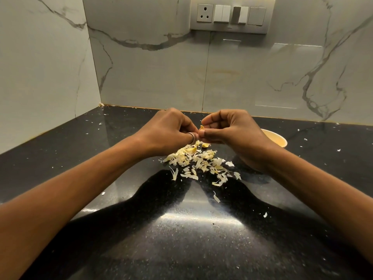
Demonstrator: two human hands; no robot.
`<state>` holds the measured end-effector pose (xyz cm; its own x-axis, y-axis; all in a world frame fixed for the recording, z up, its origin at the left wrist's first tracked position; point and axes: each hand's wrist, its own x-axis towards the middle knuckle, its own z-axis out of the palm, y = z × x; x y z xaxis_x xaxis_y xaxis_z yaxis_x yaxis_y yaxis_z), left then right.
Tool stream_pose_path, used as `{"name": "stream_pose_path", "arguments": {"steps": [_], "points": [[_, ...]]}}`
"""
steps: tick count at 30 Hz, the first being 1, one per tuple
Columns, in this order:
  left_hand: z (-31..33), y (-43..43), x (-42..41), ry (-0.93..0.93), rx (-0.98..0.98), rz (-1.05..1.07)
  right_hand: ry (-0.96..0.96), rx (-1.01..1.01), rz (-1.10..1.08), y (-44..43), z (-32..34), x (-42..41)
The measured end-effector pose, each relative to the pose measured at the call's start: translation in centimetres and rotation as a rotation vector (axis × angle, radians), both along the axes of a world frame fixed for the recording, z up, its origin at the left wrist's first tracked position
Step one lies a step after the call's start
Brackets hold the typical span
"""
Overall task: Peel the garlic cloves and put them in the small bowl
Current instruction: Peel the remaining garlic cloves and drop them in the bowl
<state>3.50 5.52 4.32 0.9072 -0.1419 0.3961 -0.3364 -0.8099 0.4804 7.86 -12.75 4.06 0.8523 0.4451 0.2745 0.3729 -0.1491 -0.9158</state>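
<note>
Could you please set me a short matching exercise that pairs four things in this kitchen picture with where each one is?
Things:
1. switch panel
2. small bowl
3. garlic clove
4. heap of peels

Places:
A. pinched between the left hand and the right hand
B. on the countertop, below both hands
C. on the wall
D. partly hidden behind the right wrist

Pairs: 1-C, 2-D, 3-A, 4-B.

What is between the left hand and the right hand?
A garlic clove, pinched by both the left hand and the right hand, above the pile of peels. The head view shows it.
</note>
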Motion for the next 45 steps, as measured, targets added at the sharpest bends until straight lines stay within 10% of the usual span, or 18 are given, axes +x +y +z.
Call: {"name": "stream_pose_path", "arguments": {"steps": [25, 45], "points": [[-0.3, -0.3, 0.2, -0.279, -0.118, 0.022, 0.035, 0.066, -0.009, 0.2, 0.4, -0.5], [-0.9, -1.2, -0.4, -0.012, -0.447, 0.073, -0.085, -0.051, -0.073, 0.5, -0.1, -1.0]]}}
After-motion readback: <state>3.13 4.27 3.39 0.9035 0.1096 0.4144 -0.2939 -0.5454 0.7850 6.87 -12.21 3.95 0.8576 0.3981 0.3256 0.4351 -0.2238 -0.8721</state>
